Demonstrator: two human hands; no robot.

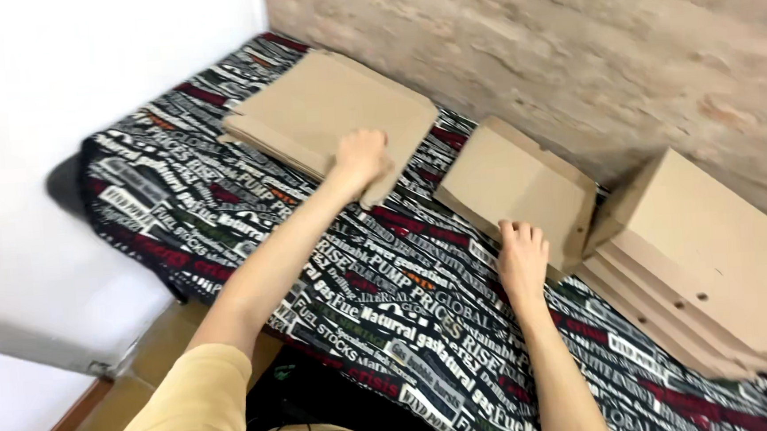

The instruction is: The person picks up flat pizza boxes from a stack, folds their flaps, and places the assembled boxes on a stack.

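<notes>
My left hand (363, 157) reaches far forward and grips the near right corner of a stack of flat brown cardboard sheets (323, 104) at the back left of the table. My right hand (523, 256) rests on the near edge of a folded cardboard box (510, 185) in the middle, fingers curled onto its rim. Both lie on a table covered by a black cloth with white, red and green lettering (224, 216).
A stack of closed flat cardboard boxes (714, 257) leans at the right against the rough brick wall (568, 44). A white wall (56, 85) stands at the left. The table's near left edge drops to a tan floor (152, 345).
</notes>
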